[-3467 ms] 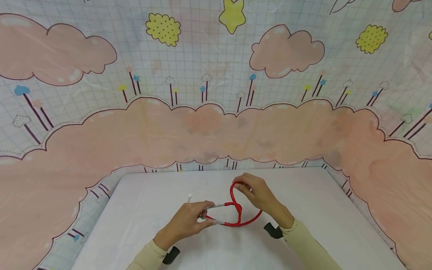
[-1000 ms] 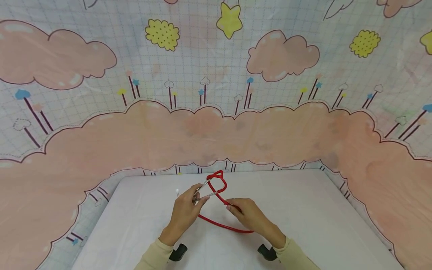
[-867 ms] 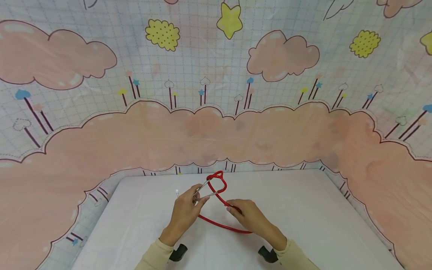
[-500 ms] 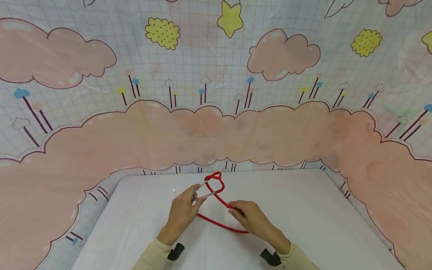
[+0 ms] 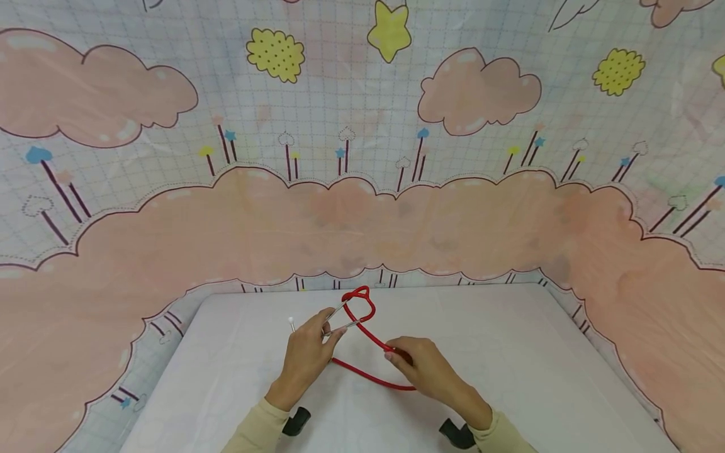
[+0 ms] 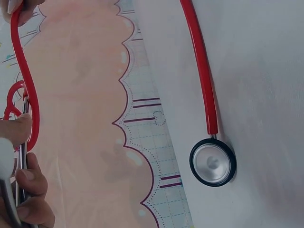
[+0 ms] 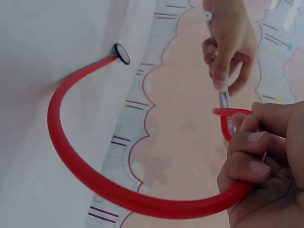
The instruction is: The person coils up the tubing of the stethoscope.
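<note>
A stethoscope with red tubing point(image 5: 374, 379) is held between both hands. My left hand point(image 5: 306, 352) grips its metal ear tubes point(image 5: 342, 329), and one white ear tip point(image 5: 291, 320) sticks out beyond that hand. The tied-looking red loop point(image 5: 368, 308) points up and away from me. My right hand point(image 5: 427, 368) has its fingers curled round the tubing farther along, as the right wrist view shows with the red tube point(image 7: 156, 207) sagging from the fist. At the tube's far end, the round chest piece point(image 6: 213, 162) with a black rim is at the white tabletop; the left hand hides it in the head view.
A white-covered table point(image 5: 238, 377) lies beneath the hands. Behind and beside it hangs a cloud-patterned cloth point(image 5: 362, 226). Black wrist devices point(image 5: 296, 421) show below both hands at the pale sleeves point(image 5: 255, 428).
Since the earliest frame, my right hand has come down along the tubing toward me, and the loop has tilted up and left. Over the last second both hands have hardly moved.
</note>
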A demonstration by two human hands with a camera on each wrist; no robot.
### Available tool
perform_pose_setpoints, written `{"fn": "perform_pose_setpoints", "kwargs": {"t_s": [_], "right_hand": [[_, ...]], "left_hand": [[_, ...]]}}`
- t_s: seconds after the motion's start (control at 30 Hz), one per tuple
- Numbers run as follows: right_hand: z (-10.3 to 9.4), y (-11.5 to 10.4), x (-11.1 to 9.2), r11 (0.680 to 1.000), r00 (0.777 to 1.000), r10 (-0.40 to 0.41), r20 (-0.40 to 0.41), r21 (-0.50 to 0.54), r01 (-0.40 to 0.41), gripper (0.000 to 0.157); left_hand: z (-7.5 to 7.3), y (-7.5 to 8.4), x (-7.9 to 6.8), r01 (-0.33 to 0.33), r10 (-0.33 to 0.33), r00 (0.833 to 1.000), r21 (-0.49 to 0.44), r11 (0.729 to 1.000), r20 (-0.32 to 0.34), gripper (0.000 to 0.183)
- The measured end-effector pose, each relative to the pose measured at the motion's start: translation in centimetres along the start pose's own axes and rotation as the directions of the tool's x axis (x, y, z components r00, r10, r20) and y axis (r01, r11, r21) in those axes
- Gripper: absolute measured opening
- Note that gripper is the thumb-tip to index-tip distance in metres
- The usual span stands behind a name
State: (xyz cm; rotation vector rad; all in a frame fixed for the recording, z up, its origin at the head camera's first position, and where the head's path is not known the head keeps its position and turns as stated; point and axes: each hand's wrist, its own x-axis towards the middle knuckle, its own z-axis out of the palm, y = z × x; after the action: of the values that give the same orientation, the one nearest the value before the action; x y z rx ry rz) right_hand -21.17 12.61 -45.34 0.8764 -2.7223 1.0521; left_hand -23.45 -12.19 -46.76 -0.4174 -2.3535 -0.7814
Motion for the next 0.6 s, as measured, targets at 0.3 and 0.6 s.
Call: {"fn": "perform_pose_setpoints", "kwargs": {"t_s": [0.3,0.6], "right_hand": [[-1.4,-0.3,0.0,1.0,1.0,0.002,0.025,0.003,-0.002,0.021],[-2.4,0.0,0.2,0.996,0.99,-0.091,-0.106,-0.01,0.091,0.015]], "left_hand": [[-0.1,-0.3,0.2,-0.003,0.003,1.0,0.015,1.0,0.005,0.044],[-0.4,-0.4,0.3,-0.043,0.043,0.999,0.047,0.998,-0.008,0.045]]}}
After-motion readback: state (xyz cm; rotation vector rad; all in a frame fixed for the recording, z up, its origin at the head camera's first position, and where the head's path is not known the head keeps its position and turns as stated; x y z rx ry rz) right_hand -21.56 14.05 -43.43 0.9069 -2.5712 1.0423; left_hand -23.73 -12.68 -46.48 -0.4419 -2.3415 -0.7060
